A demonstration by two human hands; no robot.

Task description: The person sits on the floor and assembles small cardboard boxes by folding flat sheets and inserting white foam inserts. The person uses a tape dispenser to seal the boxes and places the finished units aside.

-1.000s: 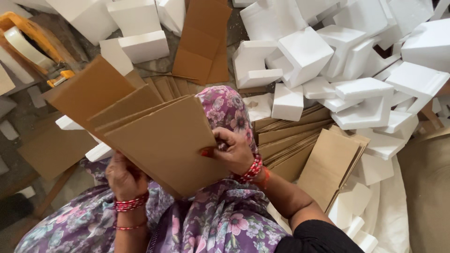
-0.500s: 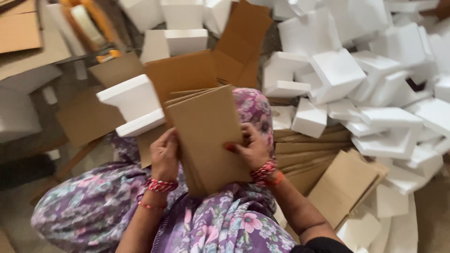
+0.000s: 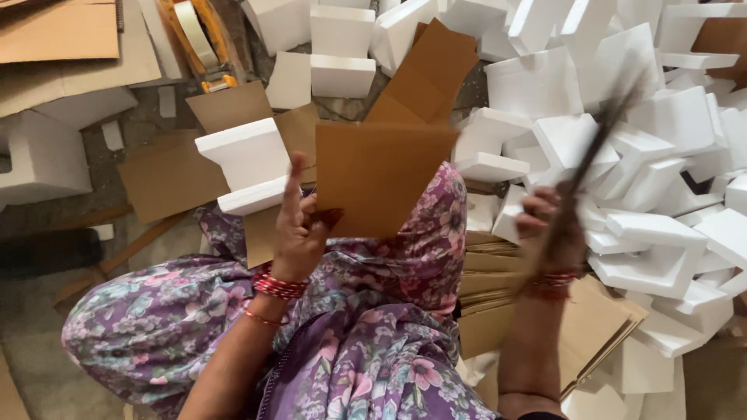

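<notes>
I sit on the floor in a purple flowered dress. My left hand grips a flat brown cardboard sheet by its left edge and holds it upright above my knee. My right hand is raised to the right and shut on another cardboard piece, seen edge-on and blurred. Both wrists wear red bangles. The two pieces are apart, about a forearm's length between them.
White foam blocks lie piled at the right and behind. A white foam piece stands at my left knee. Flat cardboard sheets are stacked under my right arm, more cardboard at top left, a tape roll behind.
Both hands held one folded stack of cardboard on my lap before. Now they have parted: the left hand keeps one sheet, the right has swung another piece out to the right.
</notes>
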